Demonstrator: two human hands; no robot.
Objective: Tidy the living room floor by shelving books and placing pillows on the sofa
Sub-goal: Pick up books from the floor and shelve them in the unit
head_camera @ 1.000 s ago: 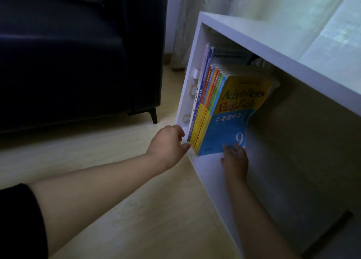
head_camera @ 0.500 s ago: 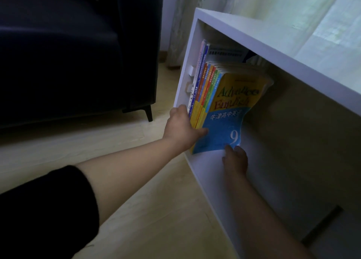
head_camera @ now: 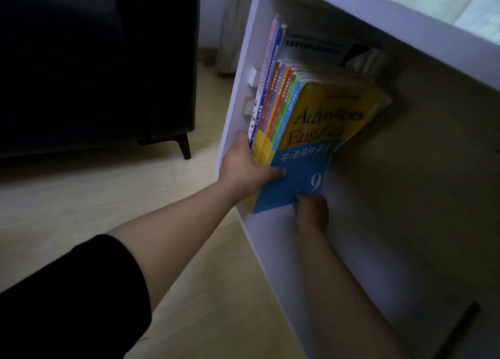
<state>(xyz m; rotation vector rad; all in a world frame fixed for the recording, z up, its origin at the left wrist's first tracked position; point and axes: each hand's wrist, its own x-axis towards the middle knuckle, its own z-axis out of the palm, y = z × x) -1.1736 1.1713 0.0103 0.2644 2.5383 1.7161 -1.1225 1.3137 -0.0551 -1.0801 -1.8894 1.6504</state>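
A row of thin textbooks (head_camera: 281, 101) stands tilted against the left wall of a white shelf unit (head_camera: 405, 25). The outermost one is a yellow and blue English textbook (head_camera: 319, 131) with a "9" on its cover. My left hand (head_camera: 243, 169) grips the front lower edge of the stack, thumb pressed on the blue cover. My right hand (head_camera: 311, 209) is inside the shelf under the lower corner of that book, fingers curled on it. Behind the stack, a larger white book (head_camera: 319, 47) leans against the wall.
A dark sofa (head_camera: 94, 61) on short black legs stands left of the shelf, with light wooden floor (head_camera: 81, 196) in between. Pale curtains (head_camera: 230, 20) hang behind. The shelf bay to the right of the books holds a dark strip (head_camera: 457, 329) near its bottom right.
My left hand moved from the shelf's front edge onto the stack and now clamps it. The view has moved closer. My right hand stays under the outer book's corner.
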